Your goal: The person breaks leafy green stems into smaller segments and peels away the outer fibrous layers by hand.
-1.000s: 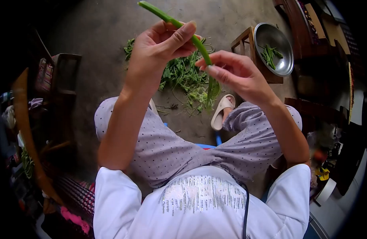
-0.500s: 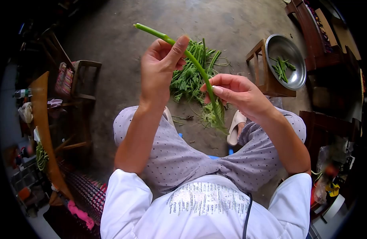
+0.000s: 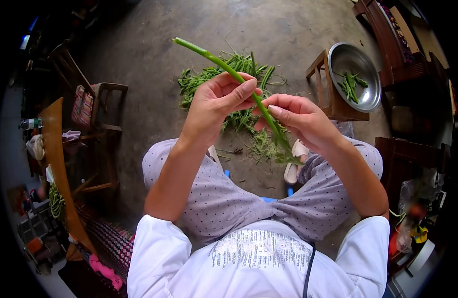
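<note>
A long green leaf stalk (image 3: pixel 203 52) slants from upper left to lower right in front of me, with a limp leaf at its lower end. My left hand (image 3: pixel 221 104) pinches it near the middle between thumb and fingers. Just below, my right hand (image 3: pixel 303 119) grips the same stalk with thumb and forefinger, close to the leafy part. Behind both hands, a heap of green stalks and leaves (image 3: pixel 191 85) lies on the floor, partly hidden by them.
At the right, a metal basin (image 3: pixel 347 60) with several short green pieces (image 3: pixel 350 88) rests on a wooden stool (image 3: pixel 332 107). A wooden chair (image 3: pixel 97 97) stands at the left, near a table edge (image 3: pixel 54 129). Leaf scraps litter the concrete floor (image 3: pixel 149 64) between my feet.
My left hand has slid down the stalk, closer to my right hand. The stalk's upper end is slightly lower, and more of the heap shows at its left.
</note>
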Available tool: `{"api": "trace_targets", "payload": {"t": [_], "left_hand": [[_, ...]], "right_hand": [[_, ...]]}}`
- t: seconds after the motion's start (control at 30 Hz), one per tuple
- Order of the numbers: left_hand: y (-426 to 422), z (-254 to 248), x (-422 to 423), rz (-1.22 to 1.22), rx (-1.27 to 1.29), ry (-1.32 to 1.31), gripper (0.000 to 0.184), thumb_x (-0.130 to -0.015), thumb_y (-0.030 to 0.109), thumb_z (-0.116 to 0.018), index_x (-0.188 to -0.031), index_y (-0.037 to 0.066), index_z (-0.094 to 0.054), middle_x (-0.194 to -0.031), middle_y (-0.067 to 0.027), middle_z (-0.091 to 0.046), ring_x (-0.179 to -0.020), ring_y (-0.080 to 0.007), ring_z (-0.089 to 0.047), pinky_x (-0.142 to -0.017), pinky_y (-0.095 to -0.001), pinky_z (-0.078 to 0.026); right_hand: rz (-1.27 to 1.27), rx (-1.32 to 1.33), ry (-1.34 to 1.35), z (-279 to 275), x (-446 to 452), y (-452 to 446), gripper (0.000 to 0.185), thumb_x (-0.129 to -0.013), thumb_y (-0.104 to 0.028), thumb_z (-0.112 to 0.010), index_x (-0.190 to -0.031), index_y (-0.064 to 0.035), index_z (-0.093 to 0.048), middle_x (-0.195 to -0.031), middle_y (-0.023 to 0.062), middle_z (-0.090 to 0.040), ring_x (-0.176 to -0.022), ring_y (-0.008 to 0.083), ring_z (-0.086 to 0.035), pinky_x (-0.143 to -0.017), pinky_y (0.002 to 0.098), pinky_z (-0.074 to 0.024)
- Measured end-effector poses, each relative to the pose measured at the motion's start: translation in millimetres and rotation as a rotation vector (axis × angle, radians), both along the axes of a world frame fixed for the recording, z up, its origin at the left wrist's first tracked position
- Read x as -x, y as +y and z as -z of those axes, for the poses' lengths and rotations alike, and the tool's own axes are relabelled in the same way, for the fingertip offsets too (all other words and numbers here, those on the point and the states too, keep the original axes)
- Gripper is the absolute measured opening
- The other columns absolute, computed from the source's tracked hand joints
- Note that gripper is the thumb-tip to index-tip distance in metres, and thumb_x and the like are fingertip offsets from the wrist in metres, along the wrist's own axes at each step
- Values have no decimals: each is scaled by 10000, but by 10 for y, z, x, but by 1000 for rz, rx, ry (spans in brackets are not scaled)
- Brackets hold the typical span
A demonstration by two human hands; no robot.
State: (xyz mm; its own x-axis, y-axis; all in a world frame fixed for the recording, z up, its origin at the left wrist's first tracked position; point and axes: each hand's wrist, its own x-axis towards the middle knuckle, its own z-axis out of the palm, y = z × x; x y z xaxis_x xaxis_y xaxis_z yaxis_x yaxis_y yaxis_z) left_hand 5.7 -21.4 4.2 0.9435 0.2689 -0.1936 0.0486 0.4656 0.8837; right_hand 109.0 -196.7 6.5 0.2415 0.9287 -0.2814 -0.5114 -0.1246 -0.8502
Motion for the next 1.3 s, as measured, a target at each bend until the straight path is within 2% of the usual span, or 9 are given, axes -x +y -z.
{"api": "trace_targets", "payload": {"t": [0.13, 0.2, 0.3, 0.53, 0.63, 0.8, 1.1, 1.23, 1.3], "left_hand": [[9, -18, 9, -19, -20, 11, 250, -899, 161, -606, -1098, 11, -588, -944, -107, -647, -862, -156, -639, -780, -286, -535], [7, -53, 17, -26, -26, 10, 267, -901, 158, -603, -1120, 8, -579, -952, -104, -647, -879, -154, -636, -789, -287, -534], [-4, -116, 25, -13, 3, -32, 302, -905, 150, -595, -1165, 3, -557, -970, -97, -644, -908, -150, -629, -808, -288, -529], [-32, -100, 66, 19, -192, -38, 369, -862, 151, -658, -1189, 17, -552, -958, -57, -642, -882, -114, -621, -798, -257, -508], [-37, -102, 74, -8, -153, -41, 371, -851, 146, -672, -1183, 26, -557, -943, -40, -642, -872, -100, -618, -777, -243, -505], [-43, -96, 66, -71, -164, 0, 342, -847, 138, -676, -1157, 38, -569, -923, -24, -645, -865, -81, -614, -757, -218, -504], [-62, -80, 49, -122, -244, -23, 305, -836, 115, -685, -1112, 41, -580, -895, -19, -645, -829, -73, -617, -717, -212, -515], [-80, -80, 45, -139, -313, -68, 294, -838, 99, -679, -1107, 34, -577, -903, -36, -650, -839, -88, -620, -744, -225, -523], [-95, -79, 40, -144, -334, -84, 289, -841, 89, -673, -1106, 31, -575, -911, -45, -650, -848, -97, -624, -756, -233, -527]], "right_hand": [[-23, 1, -117, 10, -16, -16, 313, -956, -210, -504, -1174, 13, -523, -1068, 79, -614, -1003, 136, -599, -817, 266, -472], [26, 19, -149, 5, 17, -14, 270, -941, -212, -540, -1115, -8, -576, -958, 17, -629, -858, 45, -563, -687, 184, -403], [96, -17, -172, -50, 58, -8, 259, -926, -194, -570, -1098, -1, -585, -939, 4, -622, -844, 41, -554, -737, 191, -428], [123, -6, -310, -98, 43, 2, 229, -924, -156, -568, -1072, 17, -596, -939, 15, -623, -855, 64, -553, -780, 212, -453], [152, -54, -250, -146, 18, -5, 207, -924, -142, -563, -1053, 16, -604, -921, 22, -624, -832, 78, -565, -763, 217, -463], [293, -41, -420, -68, 67, 14, 166, -915, -141, -572, -951, 17, -611, -843, 14, -617, -748, 73, -555, -686, 224, -466], [244, 28, -777, -154, 109, 16, 141, -873, -146, -626, -889, -6, -622, -723, 9, -600, -640, 52, -504, -566, 218, -413], [262, 9, -803, -89, 114, 29, 129, -867, -130, -631, -905, -6, -623, -736, 11, -607, -624, 54, -499, -557, 220, -412], [384, -34, -453, -61, 146, 62, 121, -859, -109, -636, -919, -4, -635, -754, 22, -608, -620, 64, -504, -557, 224, -414]]}}
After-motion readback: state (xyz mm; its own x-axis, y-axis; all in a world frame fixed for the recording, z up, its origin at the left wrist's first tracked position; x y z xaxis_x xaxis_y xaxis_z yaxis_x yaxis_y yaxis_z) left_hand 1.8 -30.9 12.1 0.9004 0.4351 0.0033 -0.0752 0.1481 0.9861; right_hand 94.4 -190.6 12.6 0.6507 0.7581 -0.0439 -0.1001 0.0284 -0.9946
